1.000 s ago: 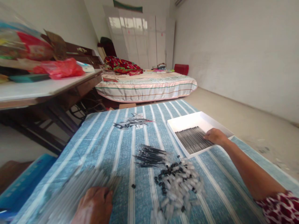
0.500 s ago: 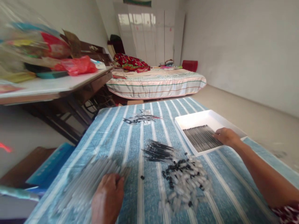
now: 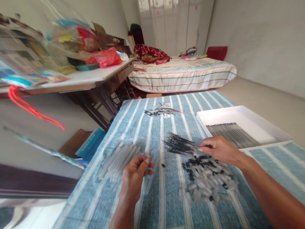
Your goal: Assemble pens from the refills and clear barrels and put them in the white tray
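My left hand (image 3: pixel 137 170) is closed on a clear pen barrel (image 3: pixel 149 183), which slants below the fingers. To its left lies a pile of translucent pen barrels (image 3: pixel 119 160). My right hand (image 3: pixel 220 149) is closed, thumb and fingers pinched at the right end of a bundle of black pen refills (image 3: pixel 178 143). The fingertips seem to be on a refill's end, though this is partly hidden. Just below that hand spreads a heap of clear pen caps and small black plugs (image 3: pixel 209 179). One black plug (image 3: pixel 163 165) lies apart between the hands.
A white box (image 3: pixel 221 112) holding a row of pens (image 3: pixel 232 133) stands at the right. Farther back are loose dark, thin parts (image 3: pixel 162 110) on the striped cloth (image 3: pixel 133 127). A cluttered side table (image 3: pixel 81 78) stands left, a bed (image 3: pixel 183 76) behind.
My right hand has left the pens in the white box and moved left to the refills. My left hand has lifted off the barrel pile with one barrel. The view has swung left.
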`<state>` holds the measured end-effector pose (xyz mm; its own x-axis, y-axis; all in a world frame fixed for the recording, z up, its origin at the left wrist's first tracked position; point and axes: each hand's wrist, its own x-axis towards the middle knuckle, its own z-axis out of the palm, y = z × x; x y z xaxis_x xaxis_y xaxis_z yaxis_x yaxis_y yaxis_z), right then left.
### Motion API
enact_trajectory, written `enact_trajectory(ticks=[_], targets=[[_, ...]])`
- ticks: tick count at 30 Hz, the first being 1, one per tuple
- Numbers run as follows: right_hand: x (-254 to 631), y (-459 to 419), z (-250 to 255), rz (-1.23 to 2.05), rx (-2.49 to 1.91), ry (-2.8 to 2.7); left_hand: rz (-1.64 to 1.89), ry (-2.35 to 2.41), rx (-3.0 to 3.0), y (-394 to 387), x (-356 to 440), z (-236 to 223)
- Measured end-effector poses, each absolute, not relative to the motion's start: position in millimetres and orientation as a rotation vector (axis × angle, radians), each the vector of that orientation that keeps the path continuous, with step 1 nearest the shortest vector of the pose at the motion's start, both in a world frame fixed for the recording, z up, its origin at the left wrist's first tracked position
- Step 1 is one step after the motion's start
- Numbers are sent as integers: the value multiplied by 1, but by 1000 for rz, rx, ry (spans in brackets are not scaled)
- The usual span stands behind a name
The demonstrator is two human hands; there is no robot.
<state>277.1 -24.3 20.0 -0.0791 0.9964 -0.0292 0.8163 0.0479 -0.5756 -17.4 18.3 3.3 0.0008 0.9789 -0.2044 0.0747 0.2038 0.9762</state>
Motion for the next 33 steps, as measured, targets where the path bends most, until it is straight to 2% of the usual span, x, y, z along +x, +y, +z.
enact_trajectory(ticks=[4, 9, 13, 21, 33], targets=[[241, -8, 18, 585, -1824, -2185, 944, 1265, 1084, 15, -16, 9], [201, 5, 9, 345, -1999, -2458, 656, 1148, 1141, 7, -10, 5], [188, 9, 2, 264, -2111, -2502, 514, 1244, 1330, 5, -9, -5], [188, 9, -2, 205, -2193, -2450, 735, 1598, 1725, 16, -23, -10], [195, 8, -7, 177, -2015, -2549, 633, 1442, 1727, 6, -11, -1]])
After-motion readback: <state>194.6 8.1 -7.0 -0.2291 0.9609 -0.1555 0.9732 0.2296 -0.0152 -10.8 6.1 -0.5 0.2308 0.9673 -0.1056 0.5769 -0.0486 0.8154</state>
